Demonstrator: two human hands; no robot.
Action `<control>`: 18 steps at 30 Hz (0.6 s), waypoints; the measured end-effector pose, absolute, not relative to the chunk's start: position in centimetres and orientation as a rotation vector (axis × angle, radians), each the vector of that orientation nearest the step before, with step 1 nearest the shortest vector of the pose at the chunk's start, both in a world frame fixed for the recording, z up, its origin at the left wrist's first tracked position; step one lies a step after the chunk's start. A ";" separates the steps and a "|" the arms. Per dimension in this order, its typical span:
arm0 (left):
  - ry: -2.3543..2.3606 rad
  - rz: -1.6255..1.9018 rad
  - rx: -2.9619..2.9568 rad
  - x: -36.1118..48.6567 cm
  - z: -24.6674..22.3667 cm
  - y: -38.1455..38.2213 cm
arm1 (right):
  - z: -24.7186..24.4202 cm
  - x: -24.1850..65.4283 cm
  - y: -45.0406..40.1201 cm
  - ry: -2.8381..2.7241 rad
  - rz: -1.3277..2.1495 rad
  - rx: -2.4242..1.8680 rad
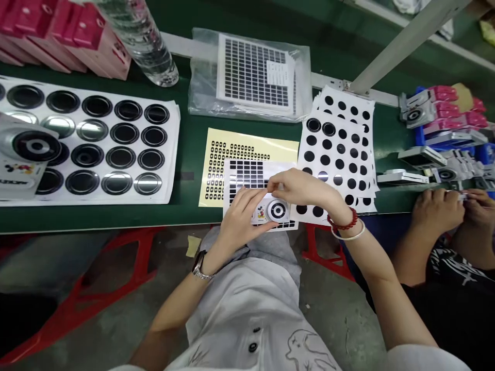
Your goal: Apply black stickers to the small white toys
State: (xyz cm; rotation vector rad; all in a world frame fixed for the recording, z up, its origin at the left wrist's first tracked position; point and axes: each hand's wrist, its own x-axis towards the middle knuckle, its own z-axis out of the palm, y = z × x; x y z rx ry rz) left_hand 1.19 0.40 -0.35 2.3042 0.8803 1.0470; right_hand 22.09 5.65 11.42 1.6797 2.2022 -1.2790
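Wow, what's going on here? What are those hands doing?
A person's left hand and right hand are holding a small white gadget with a cartoon mouse and a black-and-silver ring on it. They hold it over a sheet of tiny black squares on a green workbench. Nearby lie sheets of black circles and sheets of black dots. To the right, a co-worker's hands are holding something small.

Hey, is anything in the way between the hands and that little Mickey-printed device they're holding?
Nothing visible is. The left hand and right hand both touch the white Mickey-printed device directly; the sheet of black square stickers lies beneath it, not between.
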 end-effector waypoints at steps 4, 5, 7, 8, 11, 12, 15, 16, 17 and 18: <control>0.874 1.072 2.332 1.3 -0.5 0.5 | 10.5 25.4 4.5 2.331 -1.145 2.096; 0.867 1.072 2.341 1.3 -0.5 0.5 | 10.2 26.8 4.5 2.293 -0.970 2.309; 0.858 1.070 2.355 1.3 -0.5 0.5 | 9.7 29.8 5.1 2.140 -0.551 2.652; 0.861 1.069 2.358 1.3 -0.4 0.5 | 9.4 31.2 5.8 2.059 -0.381 2.751; 0.885 1.065 2.361 1.4 -0.3 0.5 | 8.1 34.7 8.9 1.902 -0.188 2.879; 0.890 1.065 2.364 1.4 -0.2 0.5 | 7.6 35.5 10.0 1.861 -0.202 2.895; 0.884 1.069 2.377 1.4 0.0 0.5 | 5.6 37.2 12.5 1.793 -0.228 2.950; 0.878 1.069 2.381 1.4 0.0 0.5 | 5.0 37.6 13.0 1.790 -0.224 2.978; 0.875 1.067 2.383 1.4 0.0 0.5 | 4.5 38.0 13.3 1.794 -0.226 3.010; 0.875 1.065 2.384 1.4 -0.1 0.5 | 4.0 38.3 13.4 1.805 -0.236 3.040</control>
